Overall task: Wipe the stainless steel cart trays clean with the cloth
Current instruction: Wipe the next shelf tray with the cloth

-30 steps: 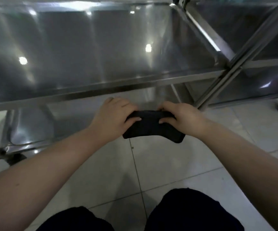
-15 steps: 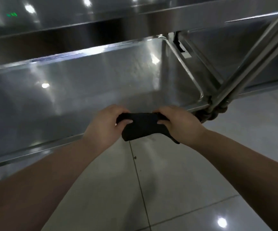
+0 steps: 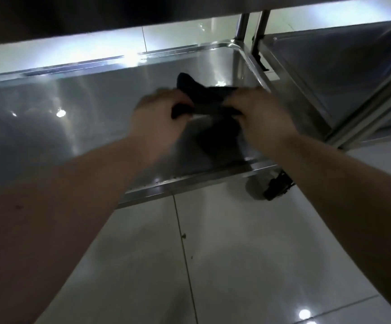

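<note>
Both hands grip the dark cloth between them, the left hand holding its left end and the right hand its right end, fingers curled round it. One corner pokes up above the left hand's grip. Below the held cloth lies the steel tray, its front rim nearer than the grip; whether the cloth touches the tray cannot be told.

left hand, right hand, forearms: all bare
</note>
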